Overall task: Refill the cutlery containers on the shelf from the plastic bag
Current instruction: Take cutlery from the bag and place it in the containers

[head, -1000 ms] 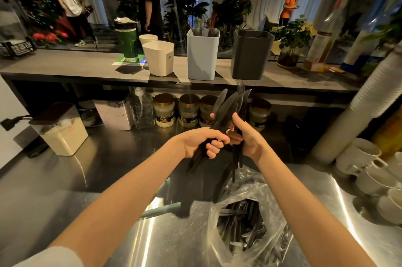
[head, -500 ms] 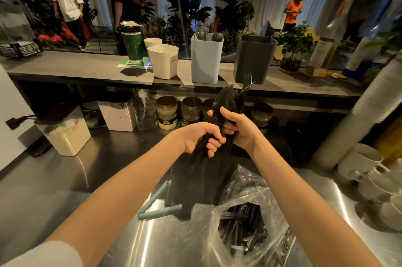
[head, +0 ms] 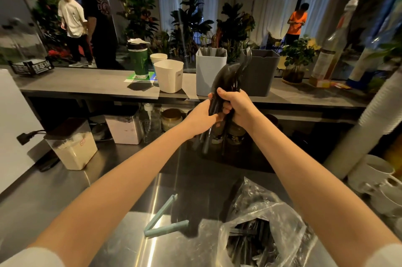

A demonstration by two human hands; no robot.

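Both hands hold one upright bundle of black plastic cutlery (head: 228, 75) in front of the shelf. My left hand (head: 202, 117) grips the handles from the left, and my right hand (head: 236, 105) is wrapped round them from the right. The bundle's tips rise before the gap between the light blue container (head: 210, 77), which has cutlery in it, and the dark grey container (head: 262, 75). A white container (head: 169, 75) stands further left on the shelf (head: 87, 84). The open clear plastic bag (head: 267, 223) with more black cutlery lies on the steel counter, low and right.
A light blue bag clip (head: 163, 222) lies open on the counter left of the bag. Jars, a pump bottle and storage tubs (head: 74, 149) stand under the shelf. White cups (head: 378, 177) and a tall cup stack (head: 369, 119) crowd the right. Three people stand beyond the shelf.
Both hands have carried the bundle up and away from the bag toward the shelf. The loose cutlery has been gathered into a tighter bunch.
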